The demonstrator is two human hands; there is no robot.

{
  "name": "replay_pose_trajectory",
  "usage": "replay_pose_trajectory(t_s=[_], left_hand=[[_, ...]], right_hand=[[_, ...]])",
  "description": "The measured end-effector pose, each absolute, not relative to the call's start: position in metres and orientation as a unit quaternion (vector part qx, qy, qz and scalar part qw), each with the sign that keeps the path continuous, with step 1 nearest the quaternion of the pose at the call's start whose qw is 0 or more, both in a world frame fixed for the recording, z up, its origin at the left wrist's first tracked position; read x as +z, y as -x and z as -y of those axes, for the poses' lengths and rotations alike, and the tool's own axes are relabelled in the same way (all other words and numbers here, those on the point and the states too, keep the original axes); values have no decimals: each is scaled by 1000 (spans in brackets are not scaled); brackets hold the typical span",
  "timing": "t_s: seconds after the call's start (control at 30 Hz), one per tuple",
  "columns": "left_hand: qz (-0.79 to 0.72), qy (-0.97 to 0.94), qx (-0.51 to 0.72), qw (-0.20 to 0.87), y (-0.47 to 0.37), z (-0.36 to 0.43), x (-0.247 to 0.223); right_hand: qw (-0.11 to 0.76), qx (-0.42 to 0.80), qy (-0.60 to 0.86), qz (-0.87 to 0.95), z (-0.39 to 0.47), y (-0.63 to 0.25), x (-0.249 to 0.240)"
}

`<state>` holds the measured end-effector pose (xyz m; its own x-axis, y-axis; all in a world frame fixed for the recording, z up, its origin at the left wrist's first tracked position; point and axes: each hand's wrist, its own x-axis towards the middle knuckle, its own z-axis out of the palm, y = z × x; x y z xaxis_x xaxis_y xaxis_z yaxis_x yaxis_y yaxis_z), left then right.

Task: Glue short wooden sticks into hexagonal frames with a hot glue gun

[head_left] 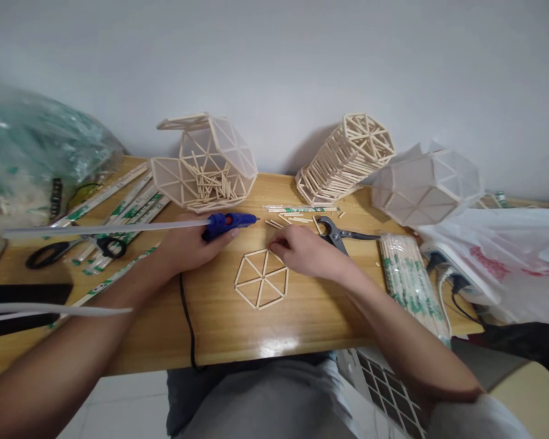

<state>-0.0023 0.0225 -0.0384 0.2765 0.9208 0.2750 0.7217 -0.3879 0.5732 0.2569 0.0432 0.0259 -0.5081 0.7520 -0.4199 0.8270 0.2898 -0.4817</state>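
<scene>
My left hand [192, 247] is wrapped round a blue hot glue gun [231, 224], its nozzle pointing right. A long translucent glue stick [96, 229] extends from its back. On the table lies a flat wheel-like frame of wooden sticks [260, 292], with spokes meeting at the middle. My right hand [304, 250] has its fingers pinched together at the frame's upper right edge; whatever is between the fingertips is hidden. Beyond that hand are short cut sticks [297, 217] and dark-handled pliers [332, 230], partly covered by the hand.
Along the wall stand an open stick lantern shape [167, 174] holding loose sticks, a stick tower [333, 164] and a papered polyhedron [421, 189]. Scissors [52, 253] and wrapped chopsticks [132, 213] lie left. A chopstick pack [407, 280] and power strip [462, 268] lie right.
</scene>
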Motion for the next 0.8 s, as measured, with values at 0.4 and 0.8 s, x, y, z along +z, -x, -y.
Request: replay_pose_trajectory(t_s=[0.4,0.8], left_hand=[[-547,-779,267,150,3,-22,-37],[-550,-776,270,149,2,-24,-33]], right_hand=[[77,-327,-508,-794,-47,-254,23],[-78,-200,-321,-922,-15,-233,-8]])
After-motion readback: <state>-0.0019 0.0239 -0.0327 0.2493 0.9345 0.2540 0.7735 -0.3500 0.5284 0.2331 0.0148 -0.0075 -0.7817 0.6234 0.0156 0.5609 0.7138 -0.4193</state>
